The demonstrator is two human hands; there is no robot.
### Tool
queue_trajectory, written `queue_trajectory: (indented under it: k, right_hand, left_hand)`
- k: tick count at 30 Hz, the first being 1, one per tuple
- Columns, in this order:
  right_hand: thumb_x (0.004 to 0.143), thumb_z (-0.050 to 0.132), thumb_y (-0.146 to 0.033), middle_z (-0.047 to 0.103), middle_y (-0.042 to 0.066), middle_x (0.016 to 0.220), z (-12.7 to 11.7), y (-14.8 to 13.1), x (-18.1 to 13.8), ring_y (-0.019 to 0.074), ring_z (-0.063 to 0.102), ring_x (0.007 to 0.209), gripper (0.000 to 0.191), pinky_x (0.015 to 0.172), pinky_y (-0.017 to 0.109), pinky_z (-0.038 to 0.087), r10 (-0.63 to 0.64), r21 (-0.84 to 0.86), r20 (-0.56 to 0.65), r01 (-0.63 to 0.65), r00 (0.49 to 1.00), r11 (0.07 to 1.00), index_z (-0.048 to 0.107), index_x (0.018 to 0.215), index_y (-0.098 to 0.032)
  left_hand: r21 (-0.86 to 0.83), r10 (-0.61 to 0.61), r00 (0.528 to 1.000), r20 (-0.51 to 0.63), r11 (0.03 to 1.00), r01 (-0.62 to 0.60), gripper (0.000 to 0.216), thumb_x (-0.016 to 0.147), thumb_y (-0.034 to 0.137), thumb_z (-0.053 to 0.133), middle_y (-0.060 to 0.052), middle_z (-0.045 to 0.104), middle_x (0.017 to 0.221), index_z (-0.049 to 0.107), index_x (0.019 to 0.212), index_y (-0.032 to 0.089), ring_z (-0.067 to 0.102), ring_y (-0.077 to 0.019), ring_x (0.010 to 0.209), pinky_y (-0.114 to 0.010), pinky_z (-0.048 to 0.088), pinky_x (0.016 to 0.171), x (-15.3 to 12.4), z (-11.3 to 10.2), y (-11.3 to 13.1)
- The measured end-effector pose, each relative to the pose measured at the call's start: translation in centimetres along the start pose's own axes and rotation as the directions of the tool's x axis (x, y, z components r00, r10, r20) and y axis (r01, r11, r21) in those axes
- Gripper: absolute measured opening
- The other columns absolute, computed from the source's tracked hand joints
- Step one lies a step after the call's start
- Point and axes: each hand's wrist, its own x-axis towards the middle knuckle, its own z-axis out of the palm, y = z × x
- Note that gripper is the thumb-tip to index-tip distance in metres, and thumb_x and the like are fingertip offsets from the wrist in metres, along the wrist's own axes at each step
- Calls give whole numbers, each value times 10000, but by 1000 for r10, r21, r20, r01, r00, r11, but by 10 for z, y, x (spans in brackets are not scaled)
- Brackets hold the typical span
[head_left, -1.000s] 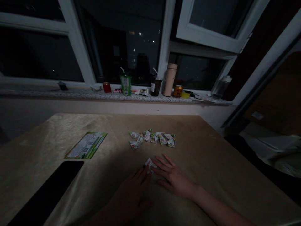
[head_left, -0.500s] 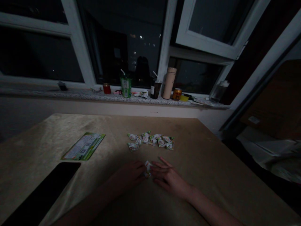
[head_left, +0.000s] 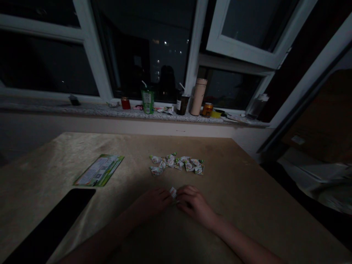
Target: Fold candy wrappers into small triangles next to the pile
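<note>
Between my two hands, low over the table (head_left: 236, 205), is a small white wrapped candy (head_left: 173, 192) with printed marks. My left hand (head_left: 156, 200) has its fingertips closed on the left side of the wrapper. From the other side my right hand (head_left: 194, 201) pinches the wrapper with curled fingers. Part of the candy is covered by the fingertips. Just beyond my hands lies a loose cluster of several wrapped candies (head_left: 171, 160), white with green twisted ends.
On the left lie a green and white printed packet (head_left: 99, 170) and a long black object (head_left: 52, 225). Along the windowsill (head_left: 162, 116) stand a green cup (head_left: 148, 101), a dark cup with a straw (head_left: 182, 104), a pink flask (head_left: 198, 97) and jars.
The fingers of my right hand, spread before, have curled in to pinch the wrapper. Less of the candy shows between my hands. The cluster stays where it was.
</note>
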Motion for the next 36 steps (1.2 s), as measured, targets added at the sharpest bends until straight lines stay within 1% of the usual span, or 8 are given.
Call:
queue_trajectory:
  k: [3, 6, 11, 15, 20, 24, 30, 36]
  right_hand:
    - [761, 711, -158, 630, 28, 940, 2, 4, 6, 163, 584, 900, 107, 793, 269, 425, 95, 38, -54, -93, 994, 995, 684, 852, -207]
    - [688, 772, -144, 629, 3, 826, 1, 8, 13, 165, 583, 835, 121, 765, 282, 385, 185, 14, -72, -185, 980, 983, 679, 746, -196]
    - [685, 791, -221, 648, -10, 790, -4, 11, 19, 173, 574, 870, 104, 809, 304, 314, 326, 36, -61, -324, 944, 945, 690, 670, -201]
    - [752, 733, -274, 642, -21, 752, -5, 13, 21, 163, 570, 853, 110, 813, 315, 274, 419, 22, -39, -418, 907, 908, 715, 658, -220]
    - [785, 688, -330, 639, -19, 735, -1, 16, 22, 169, 558, 839, 155, 786, 320, 273, 425, -7, -28, -425, 905, 905, 719, 672, -229]
    - [784, 691, -332, 637, -20, 716, -1, 18, 23, 172, 553, 823, 151, 771, 319, 280, 413, -42, -7, -412, 911, 910, 718, 675, -231]
    - [808, 674, -330, 643, -25, 720, -2, 17, 25, 169, 551, 829, 163, 753, 304, 277, 392, -101, 22, -388, 920, 916, 717, 680, -238]
    - [887, 588, -349, 622, -17, 793, -1, 10, 24, 160, 526, 856, 205, 753, 305, 259, 356, -205, 1, -348, 935, 915, 678, 757, -219]
  left_hand:
    - [-172, -126, 992, 11, 977, 126, 174, 920, 118, 463, -56, 622, 961, 616, 983, 172, 609, -180, 832, -279, 479, 739, 3, 5, -3]
    - [-416, -253, 967, 11, 878, 235, 177, 930, 163, 461, -49, 563, 1087, 624, 989, 197, 596, -150, 876, -267, 477, 806, 4, 6, -7]
    - [-615, -341, 940, 17, 737, 278, 205, 942, 224, 445, -47, 542, 1066, 648, 934, 198, 557, -164, 946, -294, 456, 876, 6, 5, -10]
    - [-550, -442, 897, -22, 754, 359, 232, 931, 262, 463, -55, 543, 1048, 681, 884, 197, 521, -199, 983, -341, 437, 892, 10, 8, -8]
    - [-369, -565, 823, -57, 778, 508, 191, 873, 338, 573, -47, 541, 1063, 698, 798, 215, 479, -253, 1041, -438, 381, 913, 8, 2, -1]
    - [-331, -582, 813, -28, 772, 542, 163, 844, 346, 613, -37, 543, 1056, 703, 783, 225, 482, -258, 1026, -453, 365, 893, 3, -2, -1]
    - [-309, -645, 763, 48, 717, 625, 237, 856, 404, 585, -40, 564, 1035, 730, 786, 231, 495, -261, 1002, -457, 356, 871, 2, 7, -8]
    - [-279, -649, 758, 62, 718, 637, 259, 871, 403, 557, -47, 567, 1027, 724, 790, 223, 501, -263, 1004, -458, 352, 869, 4, 4, -5]
